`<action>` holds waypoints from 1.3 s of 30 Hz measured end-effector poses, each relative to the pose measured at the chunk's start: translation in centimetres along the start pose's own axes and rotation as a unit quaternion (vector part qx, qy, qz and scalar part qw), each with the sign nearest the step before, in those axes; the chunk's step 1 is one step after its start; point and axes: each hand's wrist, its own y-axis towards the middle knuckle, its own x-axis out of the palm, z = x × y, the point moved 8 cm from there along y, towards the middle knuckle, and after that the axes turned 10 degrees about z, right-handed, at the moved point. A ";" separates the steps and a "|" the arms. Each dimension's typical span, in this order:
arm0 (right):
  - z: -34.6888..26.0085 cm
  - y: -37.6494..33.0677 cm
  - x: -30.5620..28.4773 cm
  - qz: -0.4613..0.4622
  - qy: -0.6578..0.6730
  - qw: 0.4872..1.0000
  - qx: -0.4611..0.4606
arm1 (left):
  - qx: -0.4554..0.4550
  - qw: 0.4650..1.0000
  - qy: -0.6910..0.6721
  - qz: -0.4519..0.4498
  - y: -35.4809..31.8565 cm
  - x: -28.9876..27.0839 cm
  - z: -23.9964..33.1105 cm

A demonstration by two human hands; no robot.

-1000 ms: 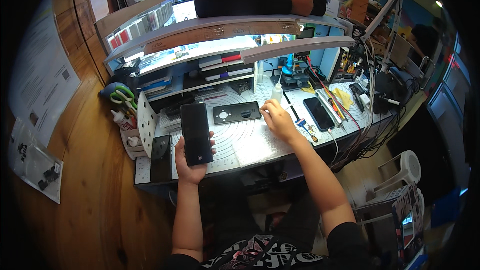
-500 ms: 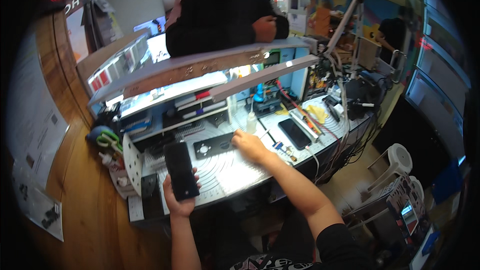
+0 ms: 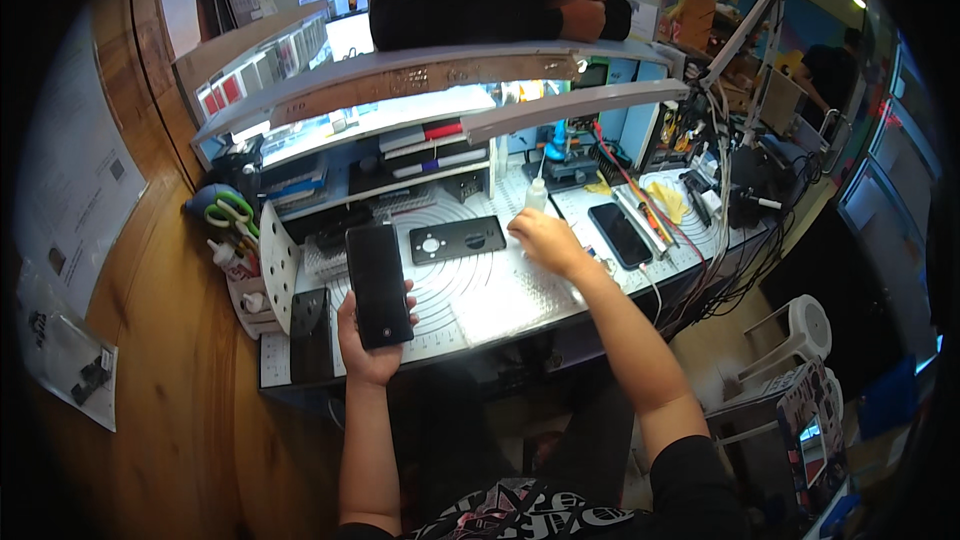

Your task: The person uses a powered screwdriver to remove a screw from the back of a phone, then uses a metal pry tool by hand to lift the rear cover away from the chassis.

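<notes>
Cluttered with tools, cables and small parts, the tabletop (image 3: 520, 305) sits under a long lit lamp bar (image 3: 440, 75), with a white work mat (image 3: 480, 285) in the middle. The left hand (image 3: 372, 340) is wrapped around the lower half of a dark phone (image 3: 379, 283), thumb on its right edge, holding it above the mat's left part. The phone's long axis runs away from the person, tilted slightly left at the top. The right hand (image 3: 545, 240) rests fingers-down on the mat, loosely curled with nothing visible in its grasp, just in front of a small white bottle (image 3: 537, 195). A black plate (image 3: 457, 239) with holes lies between the two hands, nearer the right one. A second phone (image 3: 620, 235) lies flat to the right of that hand, close by.
</notes>
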 end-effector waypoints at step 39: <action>18.6 -11.9 -18.6 0.188 -0.129 0.947 0.228 | -0.003 1.000 0.023 0.005 -0.1 0.2 0.1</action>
